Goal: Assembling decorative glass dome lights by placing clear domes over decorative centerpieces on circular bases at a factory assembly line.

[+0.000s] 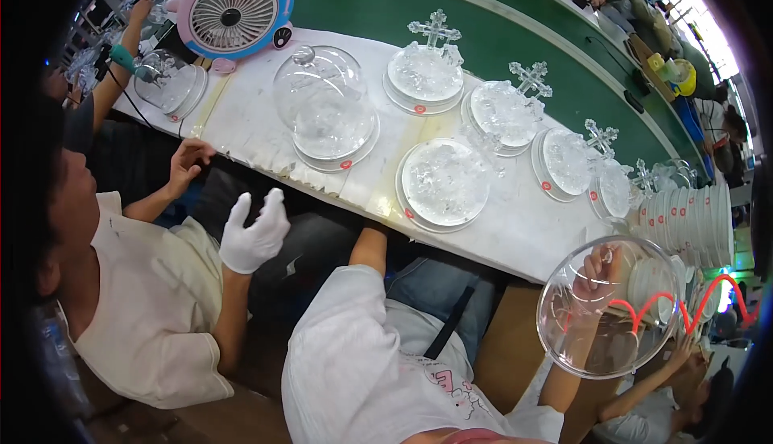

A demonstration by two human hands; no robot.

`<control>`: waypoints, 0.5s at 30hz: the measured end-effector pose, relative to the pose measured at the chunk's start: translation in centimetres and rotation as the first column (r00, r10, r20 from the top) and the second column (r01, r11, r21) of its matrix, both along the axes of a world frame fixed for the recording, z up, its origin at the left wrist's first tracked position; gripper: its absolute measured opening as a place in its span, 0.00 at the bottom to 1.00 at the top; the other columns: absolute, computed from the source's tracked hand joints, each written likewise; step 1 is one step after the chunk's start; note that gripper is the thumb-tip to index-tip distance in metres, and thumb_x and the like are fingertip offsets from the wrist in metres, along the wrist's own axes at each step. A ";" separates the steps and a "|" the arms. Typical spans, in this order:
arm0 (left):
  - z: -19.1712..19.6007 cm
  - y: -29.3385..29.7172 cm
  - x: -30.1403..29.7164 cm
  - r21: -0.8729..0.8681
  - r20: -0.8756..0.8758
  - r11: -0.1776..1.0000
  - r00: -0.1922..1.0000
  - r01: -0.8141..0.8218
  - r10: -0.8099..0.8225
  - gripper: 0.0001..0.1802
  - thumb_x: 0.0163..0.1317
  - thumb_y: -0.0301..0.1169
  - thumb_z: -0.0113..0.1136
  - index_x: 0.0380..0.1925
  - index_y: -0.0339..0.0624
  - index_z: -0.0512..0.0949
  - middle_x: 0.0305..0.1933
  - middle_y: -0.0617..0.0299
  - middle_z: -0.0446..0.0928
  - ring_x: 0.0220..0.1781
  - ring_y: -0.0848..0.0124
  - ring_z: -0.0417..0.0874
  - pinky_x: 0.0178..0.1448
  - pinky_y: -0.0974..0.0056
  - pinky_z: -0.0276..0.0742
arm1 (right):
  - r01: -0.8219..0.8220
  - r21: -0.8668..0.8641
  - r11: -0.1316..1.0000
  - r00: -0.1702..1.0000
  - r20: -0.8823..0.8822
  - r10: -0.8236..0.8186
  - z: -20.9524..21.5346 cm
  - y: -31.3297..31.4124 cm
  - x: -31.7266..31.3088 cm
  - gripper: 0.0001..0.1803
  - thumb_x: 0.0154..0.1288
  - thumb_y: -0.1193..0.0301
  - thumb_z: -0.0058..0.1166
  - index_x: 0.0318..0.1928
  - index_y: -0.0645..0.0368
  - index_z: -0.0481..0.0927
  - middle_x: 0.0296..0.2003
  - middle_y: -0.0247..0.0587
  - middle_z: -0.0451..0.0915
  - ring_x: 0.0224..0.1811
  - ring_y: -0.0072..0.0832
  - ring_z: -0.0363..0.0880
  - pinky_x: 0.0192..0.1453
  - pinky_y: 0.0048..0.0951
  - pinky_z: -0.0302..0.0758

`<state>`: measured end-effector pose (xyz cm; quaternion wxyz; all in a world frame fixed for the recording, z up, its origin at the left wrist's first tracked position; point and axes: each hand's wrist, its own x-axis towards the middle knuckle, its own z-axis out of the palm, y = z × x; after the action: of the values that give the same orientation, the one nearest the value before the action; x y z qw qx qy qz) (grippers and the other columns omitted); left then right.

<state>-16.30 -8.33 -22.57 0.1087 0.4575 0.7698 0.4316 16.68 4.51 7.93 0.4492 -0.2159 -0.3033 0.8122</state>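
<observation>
My right hand [594, 273] is closed on a large clear dome cover [628, 354], held up beyond the table's right front edge. The hand shows through the transparent wall, and the dome's round rim faces up toward me. My left forearm [370, 248] runs under the front edge of the table, which hides that hand. Right in front of me lies a round white base [445, 184] with clear crystal-like pieces on it. Behind it and to its right are several similar bases, such as this one with a clear cross [435, 30].
A domed base [326, 122] stands left on the white table [515, 227]. Beyond it are a pink fan [231, 17] and a green conveyor belt [346, 13]. Stacked white bases [684, 223] fill the right end. A co-worker's white-gloved hand [254, 232] is at my left.
</observation>
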 end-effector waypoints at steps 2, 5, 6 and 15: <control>0.2 -1.0 -0.3 -0.042 -0.023 0.999 1.000 -0.006 0.005 0.24 0.57 0.39 0.55 0.52 0.37 0.73 0.57 0.43 0.71 0.63 0.49 0.67 0.68 0.51 0.58 | 0.018 -0.004 1.000 1.000 0.019 -0.018 0.1 -0.2 -1.0 0.16 0.73 0.60 0.41 0.40 0.60 0.73 0.22 0.31 0.62 0.13 0.14 0.51 0.11 0.15 0.51; 0.7 -2.8 0.6 -0.109 -0.041 0.994 0.999 0.017 -0.021 0.24 0.57 0.38 0.56 0.52 0.37 0.73 0.56 0.43 0.71 0.63 0.49 0.68 0.68 0.51 0.59 | -0.029 0.103 0.994 1.000 0.013 0.027 -0.1 0.7 -1.3 0.15 0.73 0.61 0.41 0.43 0.61 0.71 0.22 0.31 0.61 0.12 0.14 0.51 0.11 0.14 0.51; 0.9 -3.7 0.9 -0.135 -0.049 0.991 0.998 0.018 -0.025 0.24 0.57 0.38 0.56 0.52 0.37 0.73 0.56 0.43 0.71 0.63 0.49 0.68 0.68 0.51 0.59 | -0.040 0.149 0.988 0.999 0.017 0.038 -0.3 1.0 -1.4 0.15 0.73 0.62 0.41 0.44 0.62 0.70 0.22 0.32 0.61 0.12 0.13 0.52 0.11 0.14 0.51; 17.3 -9.4 5.0 -0.021 0.498 0.806 0.706 0.591 -0.504 0.16 0.59 0.28 0.58 0.47 0.35 0.77 0.47 0.51 0.79 0.50 0.60 0.80 0.54 0.61 0.73 | 0.165 0.104 0.981 0.986 0.018 -0.168 -0.6 3.6 1.7 0.17 0.73 0.61 0.40 0.48 0.64 0.71 0.20 0.34 0.64 0.10 0.15 0.52 0.09 0.15 0.51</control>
<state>-11.29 -17.69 -5.23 0.4559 0.5355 0.5838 0.4057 18.42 8.09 7.32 0.5219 -0.2283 -0.3314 0.7521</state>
